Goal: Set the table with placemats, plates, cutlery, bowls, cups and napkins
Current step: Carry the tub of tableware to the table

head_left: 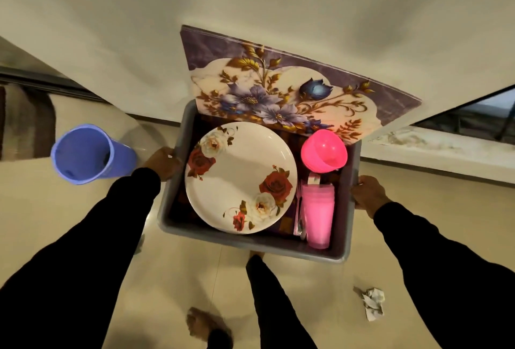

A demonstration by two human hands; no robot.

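Blue bin (pixel 89 153) on floor far left, well apart from rest. Left hand (pixel 164 163) grips left rim of gray tub (pixel 250 245), fingers curled over edge. Inside tub: white plate with roses (pixel 239 177) on left side, cutlery (pixel 299 215) squeezed just beside it, stack of pink cups (pixel 318 215) lying on its side, pink bowls (pixel 324 151) above cups. Flowery placemats (pixel 278 89) stick out over tub's far edge toward white table (pixel 250 0). Right hand (pixel 369 195) clutches right rim. Crumpled paper (pixel 373 302) on floor, bottom right.

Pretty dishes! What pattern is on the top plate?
Red and white roses on a white plate, clearest in the head view.
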